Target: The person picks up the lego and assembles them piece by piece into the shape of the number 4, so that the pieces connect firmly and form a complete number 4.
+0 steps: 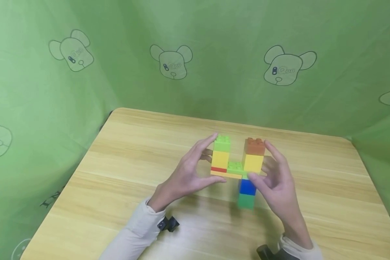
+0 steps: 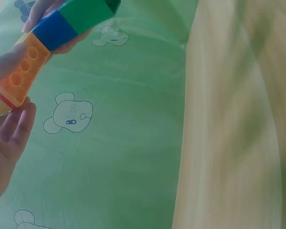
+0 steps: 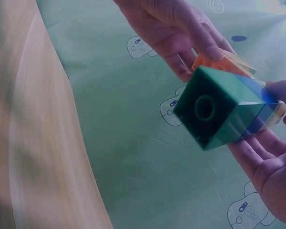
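Observation:
Both hands hold one assembly of toy building blocks above the table. On its left, a lime block (image 1: pixel 221 143) tops a yellow block and a thin red layer (image 1: pixel 219 169), on an orange plate (image 1: pixel 230 176). On its right, a brown block (image 1: pixel 255 147) caps another yellow block (image 1: pixel 252 164), with a blue block (image 1: pixel 248 187) and a green block (image 1: pixel 246 201) hanging lowest. My left hand (image 1: pixel 188 175) grips the left stack, thumb against the plate's studless underside (image 2: pixel 21 78). My right hand (image 1: pixel 281 184) grips the right stack. The green block's hollow bottom (image 3: pixel 190 109) shows in the right wrist view.
A wood-grain table (image 1: pixel 117 173) with rounded far corners lies under the hands. Green cloth (image 1: pixel 214 97) printed with mouse-like heads surrounds it at the back and sides. Dark camera mounts (image 1: pixel 168 224) sit at both wrists.

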Action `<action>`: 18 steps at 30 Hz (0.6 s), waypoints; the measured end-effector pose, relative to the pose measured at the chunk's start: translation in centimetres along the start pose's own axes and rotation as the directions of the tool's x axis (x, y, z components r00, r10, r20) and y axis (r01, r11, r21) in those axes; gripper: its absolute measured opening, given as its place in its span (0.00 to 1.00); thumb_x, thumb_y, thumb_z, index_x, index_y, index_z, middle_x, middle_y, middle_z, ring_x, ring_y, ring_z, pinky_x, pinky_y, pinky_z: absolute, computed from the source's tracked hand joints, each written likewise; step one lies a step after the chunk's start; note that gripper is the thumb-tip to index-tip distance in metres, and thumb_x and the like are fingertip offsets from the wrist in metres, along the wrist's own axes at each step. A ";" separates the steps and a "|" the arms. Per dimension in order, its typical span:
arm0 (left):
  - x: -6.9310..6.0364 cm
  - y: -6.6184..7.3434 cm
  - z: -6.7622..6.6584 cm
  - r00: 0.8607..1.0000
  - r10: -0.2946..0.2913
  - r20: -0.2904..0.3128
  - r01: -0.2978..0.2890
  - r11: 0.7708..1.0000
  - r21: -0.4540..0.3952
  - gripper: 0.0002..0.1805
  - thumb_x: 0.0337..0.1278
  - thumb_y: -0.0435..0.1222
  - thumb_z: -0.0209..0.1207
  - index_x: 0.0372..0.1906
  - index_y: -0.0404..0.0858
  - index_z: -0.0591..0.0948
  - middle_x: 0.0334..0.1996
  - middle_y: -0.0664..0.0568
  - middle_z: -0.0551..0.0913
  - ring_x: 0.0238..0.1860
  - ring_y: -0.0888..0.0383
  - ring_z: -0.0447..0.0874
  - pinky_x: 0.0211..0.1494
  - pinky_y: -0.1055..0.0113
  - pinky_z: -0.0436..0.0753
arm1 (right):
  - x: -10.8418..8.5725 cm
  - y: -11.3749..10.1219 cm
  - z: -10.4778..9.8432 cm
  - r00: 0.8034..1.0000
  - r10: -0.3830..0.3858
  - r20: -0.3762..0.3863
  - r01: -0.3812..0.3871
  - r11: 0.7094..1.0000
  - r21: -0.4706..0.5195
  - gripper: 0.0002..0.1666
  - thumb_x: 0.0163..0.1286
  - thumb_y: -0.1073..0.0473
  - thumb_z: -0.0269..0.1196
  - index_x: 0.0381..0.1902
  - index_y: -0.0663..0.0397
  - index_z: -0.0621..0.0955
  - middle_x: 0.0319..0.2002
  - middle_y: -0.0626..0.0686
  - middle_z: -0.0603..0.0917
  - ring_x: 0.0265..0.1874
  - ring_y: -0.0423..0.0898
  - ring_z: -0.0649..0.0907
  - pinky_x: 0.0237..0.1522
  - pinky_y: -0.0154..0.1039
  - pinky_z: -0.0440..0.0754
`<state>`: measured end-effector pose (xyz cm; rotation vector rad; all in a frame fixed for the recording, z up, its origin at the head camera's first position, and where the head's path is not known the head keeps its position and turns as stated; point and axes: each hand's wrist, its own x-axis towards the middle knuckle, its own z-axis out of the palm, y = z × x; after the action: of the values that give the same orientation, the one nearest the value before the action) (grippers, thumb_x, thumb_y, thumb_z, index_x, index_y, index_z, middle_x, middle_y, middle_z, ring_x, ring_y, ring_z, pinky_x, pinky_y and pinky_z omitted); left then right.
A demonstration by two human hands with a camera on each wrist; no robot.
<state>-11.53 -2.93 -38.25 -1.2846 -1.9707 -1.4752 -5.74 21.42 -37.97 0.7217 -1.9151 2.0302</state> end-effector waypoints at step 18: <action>0.3 -0.1 -0.4 0.992 0.066 -0.106 -0.064 0.998 0.025 0.53 0.38 0.25 0.81 0.73 0.23 0.65 0.68 0.30 0.69 0.57 0.45 0.82 0.55 0.65 0.87 | 0.6 -0.5 -0.3 0.997 -0.079 0.026 0.082 0.983 -0.167 0.56 0.55 0.91 0.60 0.80 0.64 0.59 0.70 0.58 0.75 0.58 0.45 0.83 0.55 0.31 0.84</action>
<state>-11.85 -3.12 -37.92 -1.2224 -1.8541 -1.4563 -6.02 21.69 -37.23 0.7654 -2.0044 1.7948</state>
